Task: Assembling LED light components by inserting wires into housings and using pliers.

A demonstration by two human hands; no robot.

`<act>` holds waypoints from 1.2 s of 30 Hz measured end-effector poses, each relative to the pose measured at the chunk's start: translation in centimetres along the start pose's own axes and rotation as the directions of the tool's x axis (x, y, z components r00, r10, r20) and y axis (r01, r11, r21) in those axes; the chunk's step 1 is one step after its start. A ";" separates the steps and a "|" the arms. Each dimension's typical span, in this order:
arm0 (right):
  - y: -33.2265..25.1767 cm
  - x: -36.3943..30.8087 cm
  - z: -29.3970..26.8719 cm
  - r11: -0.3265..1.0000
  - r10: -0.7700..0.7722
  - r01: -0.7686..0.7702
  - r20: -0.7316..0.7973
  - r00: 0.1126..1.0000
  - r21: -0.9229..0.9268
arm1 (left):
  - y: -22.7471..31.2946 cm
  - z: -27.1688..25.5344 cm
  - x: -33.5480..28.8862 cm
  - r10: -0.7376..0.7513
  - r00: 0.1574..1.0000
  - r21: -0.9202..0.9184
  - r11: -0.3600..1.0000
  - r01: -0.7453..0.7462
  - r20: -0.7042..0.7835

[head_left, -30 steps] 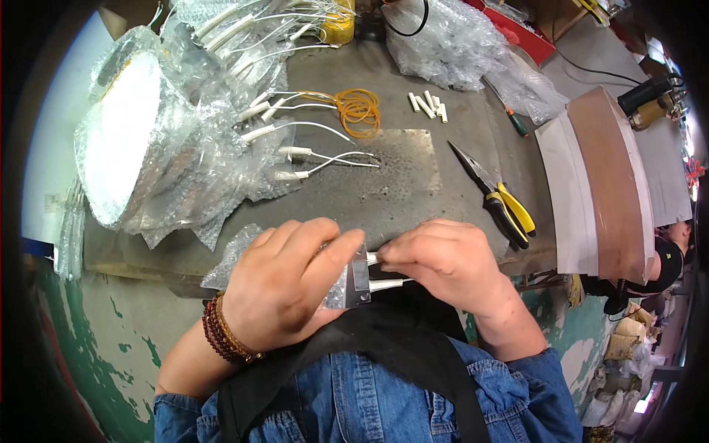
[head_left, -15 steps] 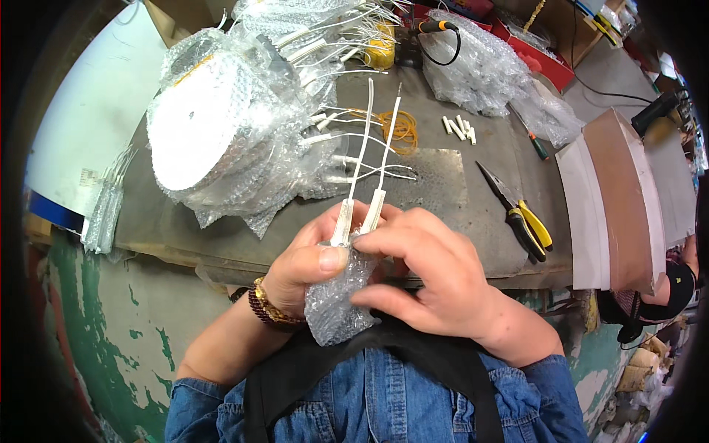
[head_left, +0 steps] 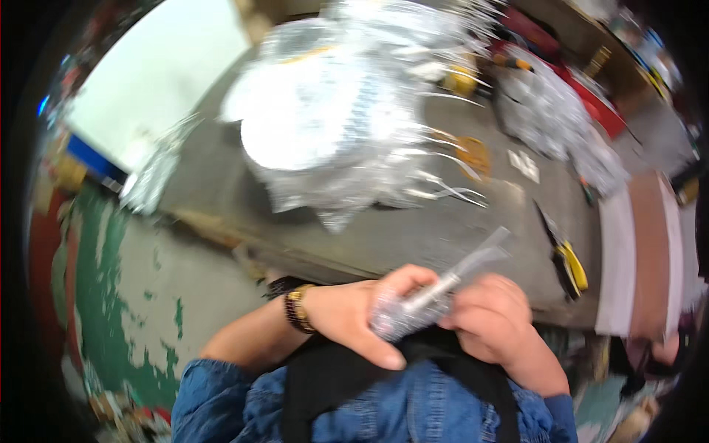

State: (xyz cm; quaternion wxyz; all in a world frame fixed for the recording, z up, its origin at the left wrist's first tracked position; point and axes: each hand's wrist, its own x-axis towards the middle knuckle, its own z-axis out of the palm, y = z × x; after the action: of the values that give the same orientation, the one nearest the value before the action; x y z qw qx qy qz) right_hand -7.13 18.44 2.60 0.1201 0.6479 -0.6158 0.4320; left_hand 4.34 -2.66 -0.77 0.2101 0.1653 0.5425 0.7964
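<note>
A small bubble-wrapped part [head_left: 402, 316] with white wire leads [head_left: 478, 257] is in front of my chest, between my two hands. My left hand [head_left: 351, 310] holds its lower end, with the thumb toward me and the fingers behind the wrap. On its other side, the curled fingers of my right hand [head_left: 491, 314] close on the wrap's edge; they are smeared by motion. The leads now slant up to the right in a blurred bundle, so single wires are hard to make out.
A pile of bubble-wrapped white discs [head_left: 295, 129] with leads fills the bench's far left. Yellow-handled pliers [head_left: 567, 266], white sleeves [head_left: 524, 165] and an orange cord coil [head_left: 473, 156] lie on the bench [head_left: 332, 240]. A cardboard piece [head_left: 642, 251] stands at the right.
The view has swung, so the bench contents appear farther right. The wrapped part has turned from upright to slanting right, and my right hand has moved from its front to its right side.
</note>
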 end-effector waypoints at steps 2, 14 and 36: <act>-0.2 -0.2 -2.2 0.996 0.066 -0.051 0.234 0.970 -0.071 | 1.1 -0.1 -2.1 0.013 0.996 0.284 0.959 0.013 -0.088; 4.4 -6.1 -1.7 0.881 0.454 -0.461 -0.088 0.887 -0.103 | 18.1 -17.0 -28.7 0.720 0.013 0.278 0.251 0.927 -0.694; 27.2 10.3 -18.8 0.483 0.660 -0.686 -0.289 0.694 -0.545 | 0.3 -9.4 -15.9 0.841 0.514 0.871 -0.117 0.478 -0.169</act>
State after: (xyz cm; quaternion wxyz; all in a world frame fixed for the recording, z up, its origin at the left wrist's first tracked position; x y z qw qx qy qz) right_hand -40.74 18.50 10.91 0.1576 0.2693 -0.9215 0.2313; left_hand 13.32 -18.39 -4.45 -0.4148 -0.0294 0.9030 0.1076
